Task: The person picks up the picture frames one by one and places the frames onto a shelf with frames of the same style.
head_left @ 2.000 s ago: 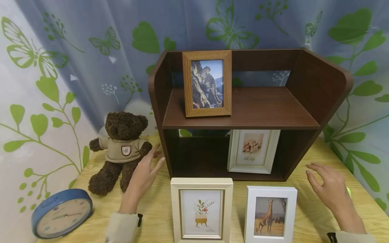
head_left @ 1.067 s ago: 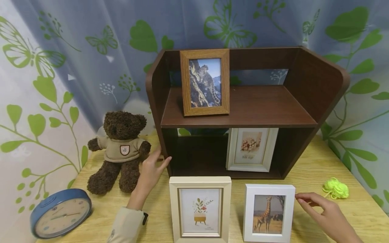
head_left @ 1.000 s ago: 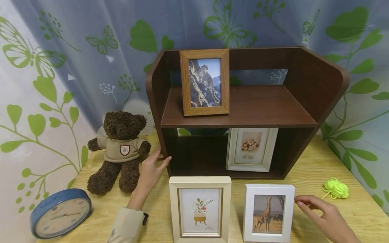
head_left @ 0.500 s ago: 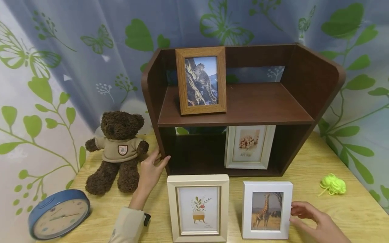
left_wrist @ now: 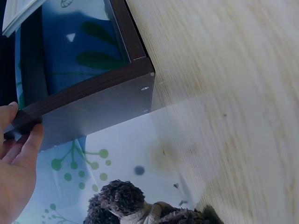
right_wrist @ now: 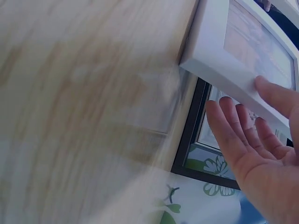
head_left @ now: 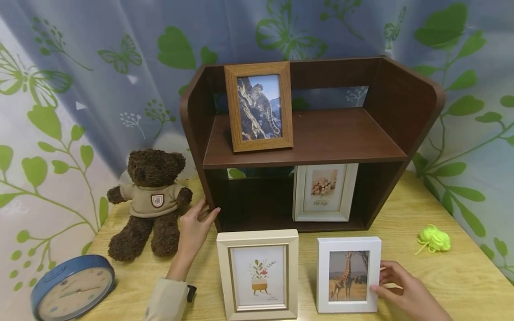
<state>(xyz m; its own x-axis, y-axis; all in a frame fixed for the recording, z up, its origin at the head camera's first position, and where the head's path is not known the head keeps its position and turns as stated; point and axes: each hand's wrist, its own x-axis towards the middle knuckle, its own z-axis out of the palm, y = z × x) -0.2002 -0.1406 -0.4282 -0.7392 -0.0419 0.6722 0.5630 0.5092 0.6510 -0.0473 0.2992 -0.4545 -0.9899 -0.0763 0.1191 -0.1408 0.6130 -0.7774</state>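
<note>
My left hand (head_left: 194,232) holds the left side panel of the dark brown shelf (head_left: 305,162), thumb at its front edge and fingers on the outer face. The left wrist view shows this hand (left_wrist: 18,163) around the panel (left_wrist: 98,105). With my right hand (head_left: 405,290) I pinch the right edge of the white giraffe picture frame (head_left: 348,307), which stands upright before the shelf. In the right wrist view the thumb of this hand (right_wrist: 257,149) lies on the white frame (right_wrist: 224,70), and the fingers extend behind it. A cream plant-picture frame (head_left: 224,276) stands to its left.
A wooden leopard-picture frame (head_left: 286,107) is on the upper shelf; a pale flower-picture frame (head_left: 349,196) stands below. Left are a teddy bear (head_left: 152,203) and a blue clock (head_left: 76,290). Bright yellow-green yarn (head_left: 434,238) lies on the table's right (head_left: 462,285).
My right hand has moved left to the giraffe frame, its thumb now at the front edge, and the yarn is uncovered. My left hand has come against the shelf panel. The head view has shifted.
</note>
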